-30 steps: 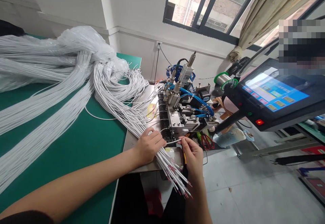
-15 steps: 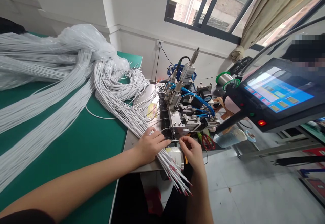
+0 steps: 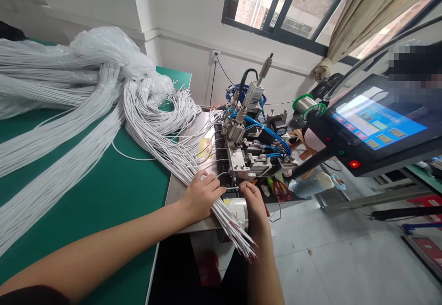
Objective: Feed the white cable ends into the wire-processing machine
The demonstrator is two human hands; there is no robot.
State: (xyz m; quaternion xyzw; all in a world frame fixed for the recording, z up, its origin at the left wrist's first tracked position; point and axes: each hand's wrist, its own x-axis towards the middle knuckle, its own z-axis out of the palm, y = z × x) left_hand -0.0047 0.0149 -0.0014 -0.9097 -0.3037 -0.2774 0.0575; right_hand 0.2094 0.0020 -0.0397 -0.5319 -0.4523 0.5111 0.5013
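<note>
My left hand (image 3: pixel 202 194) rests closed over a bundle of thin white wires (image 3: pixel 162 143) at the edge of a metal plate (image 3: pixel 174 192). The wires' red-tipped ends (image 3: pixel 241 245) stick out past the plate towards me. My right hand (image 3: pixel 252 201) pinches a single white wire end and holds it at the black slotted fixture (image 3: pixel 224 183) of a small machine (image 3: pixel 250 150) with blue air hoses. The two hands are nearly touching.
Large bundles of white wire (image 3: pixel 51 125) and a plastic bag (image 3: pixel 103 47) cover the green table (image 3: pixel 113 190) at left. A touchscreen panel (image 3: pixel 376 123) on an arm stands at right. Red scissors (image 3: pixel 281 190) lie beside the machine. Grey floor lies below right.
My right hand moved left and forward, bringing the single wire end from the open air into the machine's fixture. My left hand stayed on the bundle.
</note>
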